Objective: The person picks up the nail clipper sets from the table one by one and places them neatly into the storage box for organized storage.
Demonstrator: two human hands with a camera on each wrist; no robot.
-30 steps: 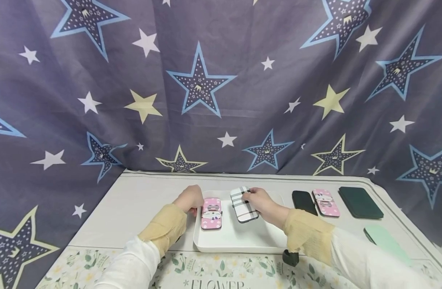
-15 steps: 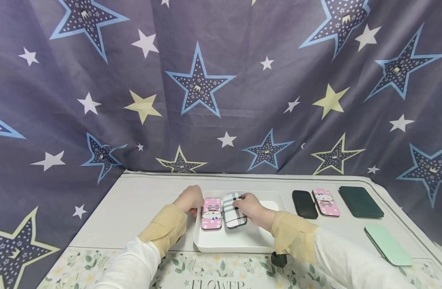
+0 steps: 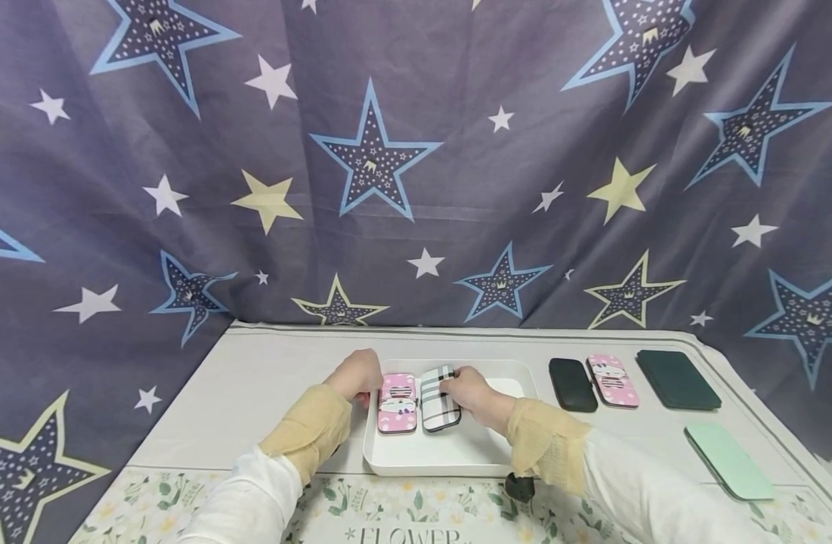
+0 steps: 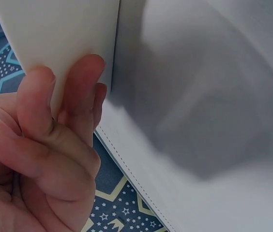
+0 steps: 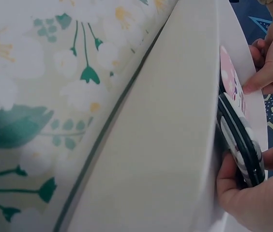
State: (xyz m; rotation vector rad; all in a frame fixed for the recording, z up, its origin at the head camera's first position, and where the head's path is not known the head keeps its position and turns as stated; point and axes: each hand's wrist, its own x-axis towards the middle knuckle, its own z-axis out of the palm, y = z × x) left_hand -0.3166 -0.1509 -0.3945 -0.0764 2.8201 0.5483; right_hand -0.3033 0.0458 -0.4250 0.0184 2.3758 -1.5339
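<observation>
My right hand (image 3: 471,389) grips the right edge of a black-and-white plaid hard case (image 3: 439,400), low inside a white tray (image 3: 456,460). In the right wrist view, the case's dark seam (image 5: 243,140) stands tilted between my thumb and fingers. A pink case (image 3: 397,414) with a cartoon print lies just left of it, along the tray's left wall. My left hand (image 3: 358,375) holds that left wall, with fingertips against the outside in the left wrist view and the thumb over the rim in the right wrist view.
Right of the tray lie a black case (image 3: 573,385), a second pink case (image 3: 613,381), a dark green flat case (image 3: 678,380) and a mint green case (image 3: 728,461). A star-print curtain (image 3: 416,181) hangs behind the table. A flower-print cloth (image 3: 205,505) covers the front.
My right hand has carried the plaid case left and lower, beside the pink case in the tray. Over the last half second it has barely moved. My left hand stays at the rim.
</observation>
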